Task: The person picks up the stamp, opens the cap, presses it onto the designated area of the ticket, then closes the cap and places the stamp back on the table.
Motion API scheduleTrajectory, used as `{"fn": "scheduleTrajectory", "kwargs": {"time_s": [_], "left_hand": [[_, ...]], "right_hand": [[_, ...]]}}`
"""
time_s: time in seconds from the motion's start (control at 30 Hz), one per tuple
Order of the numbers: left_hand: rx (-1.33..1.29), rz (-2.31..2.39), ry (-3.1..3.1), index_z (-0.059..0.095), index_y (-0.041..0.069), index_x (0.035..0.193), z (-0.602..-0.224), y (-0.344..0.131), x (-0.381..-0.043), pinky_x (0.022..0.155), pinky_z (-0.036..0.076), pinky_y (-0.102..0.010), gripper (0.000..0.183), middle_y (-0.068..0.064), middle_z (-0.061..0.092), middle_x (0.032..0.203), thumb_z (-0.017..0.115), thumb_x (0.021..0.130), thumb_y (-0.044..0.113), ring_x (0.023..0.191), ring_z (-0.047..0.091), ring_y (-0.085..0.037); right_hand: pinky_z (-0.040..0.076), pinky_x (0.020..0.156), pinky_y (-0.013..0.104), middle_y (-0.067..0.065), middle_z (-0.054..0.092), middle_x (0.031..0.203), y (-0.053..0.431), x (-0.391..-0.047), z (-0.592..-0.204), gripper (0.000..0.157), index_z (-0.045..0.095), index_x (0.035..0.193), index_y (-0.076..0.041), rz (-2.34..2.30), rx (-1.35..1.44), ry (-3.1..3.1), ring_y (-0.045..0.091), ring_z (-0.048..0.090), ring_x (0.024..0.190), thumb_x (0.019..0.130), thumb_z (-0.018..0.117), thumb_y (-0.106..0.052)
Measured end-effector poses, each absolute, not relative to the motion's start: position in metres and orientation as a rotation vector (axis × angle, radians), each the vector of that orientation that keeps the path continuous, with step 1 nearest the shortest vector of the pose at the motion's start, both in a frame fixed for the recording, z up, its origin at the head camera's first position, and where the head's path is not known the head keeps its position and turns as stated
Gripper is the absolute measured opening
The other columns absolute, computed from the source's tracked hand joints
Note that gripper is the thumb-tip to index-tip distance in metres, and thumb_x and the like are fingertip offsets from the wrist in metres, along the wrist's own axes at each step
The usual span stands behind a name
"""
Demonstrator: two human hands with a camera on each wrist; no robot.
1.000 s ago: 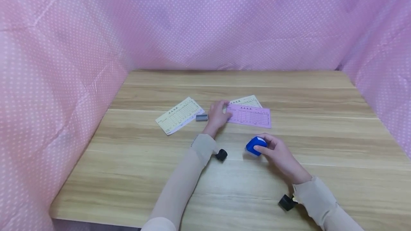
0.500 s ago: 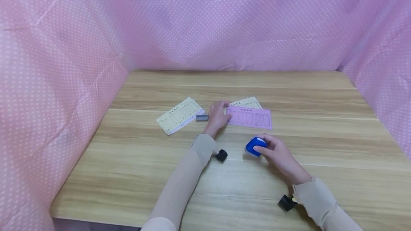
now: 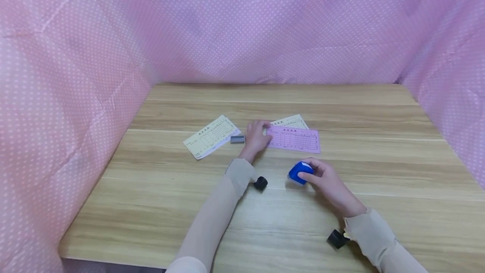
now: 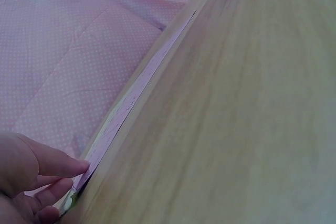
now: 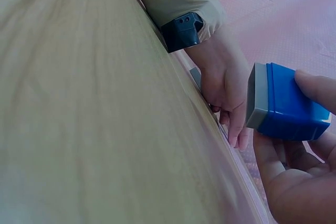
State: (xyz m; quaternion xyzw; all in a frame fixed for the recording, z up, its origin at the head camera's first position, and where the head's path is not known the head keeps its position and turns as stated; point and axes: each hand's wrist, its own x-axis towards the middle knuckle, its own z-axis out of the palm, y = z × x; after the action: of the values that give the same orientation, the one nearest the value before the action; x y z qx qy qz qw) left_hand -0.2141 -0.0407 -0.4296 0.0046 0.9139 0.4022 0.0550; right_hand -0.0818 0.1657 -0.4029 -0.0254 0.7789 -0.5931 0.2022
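My right hand holds a blue stamp between thumb and fingers, just above the tabletop. Its grey end faces left in the right wrist view. My left hand rests at the left end of a pink printed form, its fingers extended onto the paper. Beneath the pink form lies a pale yellow printed form, partly covered. The left wrist view shows fingertips touching the pink form's end; what the lower fingers do is hard to tell there.
A small grey rectangular piece lies left of my left hand. It overlaps the corner of another yellow form, under which a pinkish edge shows. Wood-patterned table; pink dotted curtain hangs behind and at both sides.
The pink form and the yellow one under it have slid slightly towards me, with the left hand on them. The right hand with the stamp has barely moved.
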Motion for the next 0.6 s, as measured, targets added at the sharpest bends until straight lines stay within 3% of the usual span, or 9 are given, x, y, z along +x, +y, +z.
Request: {"fn": "scheduleTrajectory", "kwargs": {"time_s": [0.6], "left_hand": [[-0.029,1.122,2.845,0.063,0.017,0.121,-0.4315,-0.0360,-0.2126,0.104,0.036,-0.039,0.036,-0.003,0.057,0.130,0.072,0.087,0.025,0.121,0.045,-0.023]], "right_hand": [[0.050,0.088,0.018,0.020,0.056,0.128,0.1653,-0.0800,-0.4025,0.047,0.051,0.131,0.001,-1.644,-0.111,2.193,0.012,0.058,0.105,0.095,0.062,-0.026]]}}
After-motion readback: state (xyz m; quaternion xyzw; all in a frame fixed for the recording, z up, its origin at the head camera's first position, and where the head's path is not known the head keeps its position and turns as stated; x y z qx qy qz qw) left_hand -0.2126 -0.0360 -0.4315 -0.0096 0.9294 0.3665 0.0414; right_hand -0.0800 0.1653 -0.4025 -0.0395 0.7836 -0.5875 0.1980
